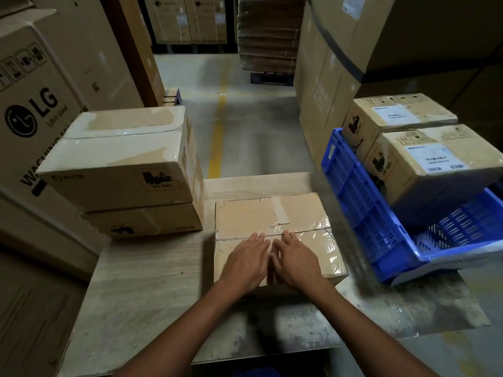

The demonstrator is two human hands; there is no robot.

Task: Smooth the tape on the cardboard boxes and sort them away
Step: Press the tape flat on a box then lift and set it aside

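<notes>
A brown cardboard box (253,213) lies on the wooden table (141,284) in front of me, with clear tape (313,227) running along its centre seam. My left hand (246,261) and my right hand (295,258) lie side by side, flat on the box top, fingers straight and pressing on the tape near the middle of the seam. To the left, two taped boxes (122,159) stand stacked on the table. At the right, two labelled boxes (432,161) sit in a tilted blue plastic crate (362,213).
Large appliance cartons (30,110) stand at the left, and tall stacked cartons (326,91) rise at the right behind the crate. A concrete aisle with a yellow line (217,131) runs ahead to a pallet of flat cardboard (268,36).
</notes>
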